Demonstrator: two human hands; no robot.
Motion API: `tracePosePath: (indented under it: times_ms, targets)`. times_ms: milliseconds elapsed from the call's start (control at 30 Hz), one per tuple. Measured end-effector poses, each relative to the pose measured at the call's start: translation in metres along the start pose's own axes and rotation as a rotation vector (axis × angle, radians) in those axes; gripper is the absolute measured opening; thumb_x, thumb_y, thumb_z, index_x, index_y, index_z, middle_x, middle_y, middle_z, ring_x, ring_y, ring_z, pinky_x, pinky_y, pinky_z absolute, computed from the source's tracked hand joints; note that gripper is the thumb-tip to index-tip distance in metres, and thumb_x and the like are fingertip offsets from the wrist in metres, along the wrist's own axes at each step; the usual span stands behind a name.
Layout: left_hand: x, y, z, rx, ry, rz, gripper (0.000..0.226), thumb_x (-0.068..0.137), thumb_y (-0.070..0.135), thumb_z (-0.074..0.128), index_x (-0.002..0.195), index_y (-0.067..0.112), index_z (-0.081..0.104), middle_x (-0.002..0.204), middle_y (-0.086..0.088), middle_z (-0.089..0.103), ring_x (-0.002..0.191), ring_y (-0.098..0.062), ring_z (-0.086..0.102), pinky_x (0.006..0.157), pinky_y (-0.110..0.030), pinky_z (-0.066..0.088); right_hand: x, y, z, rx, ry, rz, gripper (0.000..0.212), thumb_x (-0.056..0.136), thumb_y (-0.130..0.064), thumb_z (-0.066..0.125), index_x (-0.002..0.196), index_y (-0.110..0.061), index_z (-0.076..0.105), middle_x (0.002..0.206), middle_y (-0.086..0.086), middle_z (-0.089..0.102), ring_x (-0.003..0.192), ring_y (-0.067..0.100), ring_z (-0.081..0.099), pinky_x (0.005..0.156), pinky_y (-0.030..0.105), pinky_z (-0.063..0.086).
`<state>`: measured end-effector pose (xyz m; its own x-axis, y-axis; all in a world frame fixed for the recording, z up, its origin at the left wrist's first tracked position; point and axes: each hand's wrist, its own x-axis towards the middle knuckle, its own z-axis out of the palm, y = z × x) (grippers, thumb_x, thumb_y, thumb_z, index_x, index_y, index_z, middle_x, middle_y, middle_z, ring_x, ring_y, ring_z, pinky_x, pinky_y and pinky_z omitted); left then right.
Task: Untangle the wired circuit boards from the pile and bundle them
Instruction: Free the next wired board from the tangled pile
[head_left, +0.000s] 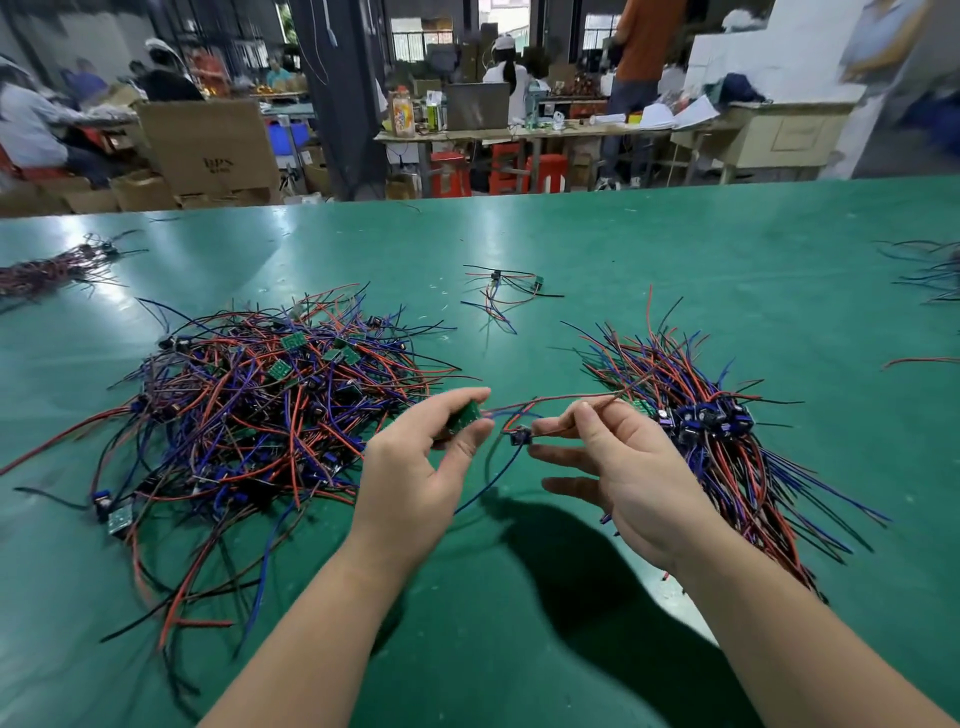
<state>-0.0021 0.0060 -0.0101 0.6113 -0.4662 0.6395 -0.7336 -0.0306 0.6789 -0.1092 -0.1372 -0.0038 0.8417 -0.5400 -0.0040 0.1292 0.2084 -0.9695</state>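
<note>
Fingers (457, 399) of left hand (415, 478) clamped on a circuit board (464, 417), right hand (628, 467) pinching its wire (550, 400), apparently. Right of tangled pile (260, 415), a sorted bundle (701, 431); plenty left.

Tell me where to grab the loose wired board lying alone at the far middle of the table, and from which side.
Pinch the small green board at the right end of the loose piece across its edges, coming from above. It looks like the stiffest part; the wires sprawl flat around it, mostly leftward, so a sideways approach would likely snag them.
</note>
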Motion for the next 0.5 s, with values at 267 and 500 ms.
tracePosePath:
  times_ms: [267,500]
  targets:
    - [0.012,-0.021,-0.024,0.595,0.114,-0.190,0.047,0.085,0.011,0.066,0.132,0.013,0.056,0.126,-0.008,0.057,0.110,-0.027,0.046,0.096,-0.037,0.034,0.002,-0.020,-0.015,0.185,0.095,0.010,0.023,0.100,-0.025,0.040,0.083,-0.019,0.052,0.066,0.001,0.069,0.049,0.019,0.066,0.040,0.022,0.048]
    - [0.005,0.003,-0.005,0.125,-0.025,-0.181,0.033,0.084,0.021,0.060,0.116,0.018,0.065,0.109,0.004,0.069,0.103,-0.009,0.060,0.094,-0.023,0.043,0.001,-0.028,-0.016,0.296,0.102,0.069,0.021,0.099,-0.030,0.041,0.084,-0.021,0.055,0.063,-0.005,0.068,0.047,0.015,0.065,0.038,0.015,0.044]
